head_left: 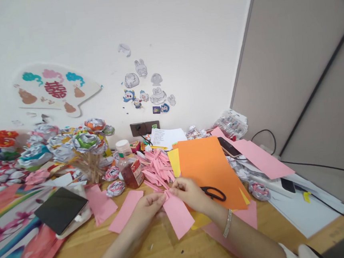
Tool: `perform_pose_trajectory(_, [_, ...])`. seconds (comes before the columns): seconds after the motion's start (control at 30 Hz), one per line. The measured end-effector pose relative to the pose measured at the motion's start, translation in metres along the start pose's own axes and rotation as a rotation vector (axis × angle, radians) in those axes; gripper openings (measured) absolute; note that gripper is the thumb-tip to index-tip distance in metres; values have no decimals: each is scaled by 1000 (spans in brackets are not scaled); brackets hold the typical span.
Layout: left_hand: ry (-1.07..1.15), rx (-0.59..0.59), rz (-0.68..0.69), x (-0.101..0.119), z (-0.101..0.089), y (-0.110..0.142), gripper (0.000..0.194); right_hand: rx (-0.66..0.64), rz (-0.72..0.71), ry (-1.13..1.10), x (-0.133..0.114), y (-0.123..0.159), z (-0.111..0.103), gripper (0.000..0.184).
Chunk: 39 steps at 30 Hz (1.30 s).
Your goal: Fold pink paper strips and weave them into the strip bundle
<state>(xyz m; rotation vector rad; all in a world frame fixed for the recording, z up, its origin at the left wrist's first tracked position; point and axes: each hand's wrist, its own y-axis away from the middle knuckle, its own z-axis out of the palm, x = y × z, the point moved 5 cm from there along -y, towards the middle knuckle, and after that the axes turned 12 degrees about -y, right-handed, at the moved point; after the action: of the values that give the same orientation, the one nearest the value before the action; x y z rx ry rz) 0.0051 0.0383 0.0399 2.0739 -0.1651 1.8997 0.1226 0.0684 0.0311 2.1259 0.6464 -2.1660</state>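
Observation:
Between my two hands is a strip of pink paper [179, 217], its wide end hanging toward me and its far end pinched at the fingertips. My left hand [150, 207] grips the far end from the left, fingers closed. From the right, my right hand [187, 190] pinches the same end with thumb and forefinger; the exact fold there is partly hidden. Just beyond my fingers lies a heap of folded pink paper pieces [158, 164]. A flat pink strip [126, 211] rests left of my left hand. Black-handled scissors [215, 193] lie by my right wrist on orange paper [203, 158].
Left of the heap stands a bottle of reddish liquid [130, 168]. Paper flowers on sticks [85, 142] crowd the left side, with a black tablet-like device [61, 211] in front. A phone [229, 147], white sheets [308, 209] and cables are on the right. The wall borders the back.

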Motion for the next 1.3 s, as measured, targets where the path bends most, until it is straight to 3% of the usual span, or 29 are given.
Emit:
perform_pose_trajectory(0.37, [-179, -67, 40, -7, -7, -9, 32, -7, 0, -10, 1, 0, 0, 18])
perform_pose_trajectory(0.73, [-516, -25, 139, -10, -11, -13, 29, -52, -74, 309, -9, 6, 8, 9])
perform_pose_trajectory(0.93, [-503, -91, 158, -15, -8, -13, 28, -76, -81, 295, -8, 6, 9, 11])
perform_pose_trajectory(1.17, [-512, -214, 139, -13, -6, -8, 30, -264, -51, 318, -9, 8, 11, 9])
perform_pose_trajectory(1.3, [-545, -205, 157, -13, -4, -10, 31, -245, -38, 295, -8, 7, 11, 11])
